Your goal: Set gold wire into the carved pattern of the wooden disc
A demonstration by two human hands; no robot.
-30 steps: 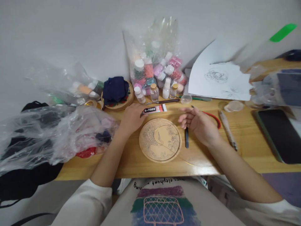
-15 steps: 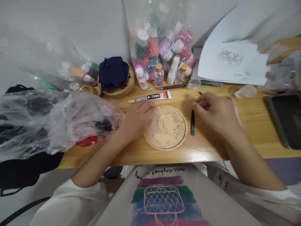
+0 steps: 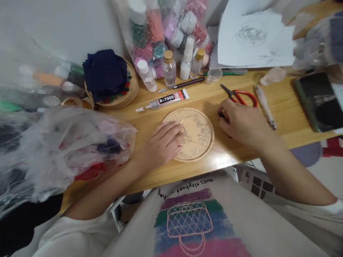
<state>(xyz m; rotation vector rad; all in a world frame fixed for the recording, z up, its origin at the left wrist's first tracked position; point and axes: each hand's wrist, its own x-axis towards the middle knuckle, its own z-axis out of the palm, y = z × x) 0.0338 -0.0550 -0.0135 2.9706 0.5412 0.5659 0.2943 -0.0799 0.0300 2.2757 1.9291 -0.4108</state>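
A round wooden disc (image 3: 197,137) engraved with a crane and waves lies near the front edge of the wooden table (image 3: 203,98). My left hand (image 3: 162,144) rests on the disc's left side, fingers stretched flat and holding nothing. My right hand (image 3: 241,123) sits just right of the disc with its fingers curled over black tweezers (image 3: 220,115); only their dark tip shows at my fingertips. A B-7000 glue tube (image 3: 168,100) lies just behind the disc.
Red-handled scissors (image 3: 242,97), a pen (image 3: 264,107) and a phone (image 3: 316,101) lie to the right. Small bottles (image 3: 169,67), a thin brush (image 3: 183,85), a bag of bead jars (image 3: 160,28), sketch paper (image 3: 254,39), navy cloth (image 3: 105,73) and a big plastic bag (image 3: 66,150) crowd the back and left.
My left hand slid from beside the glue tube onto the disc. My right hand came down over the tweezers and closed on them. The view tilted down and closer.
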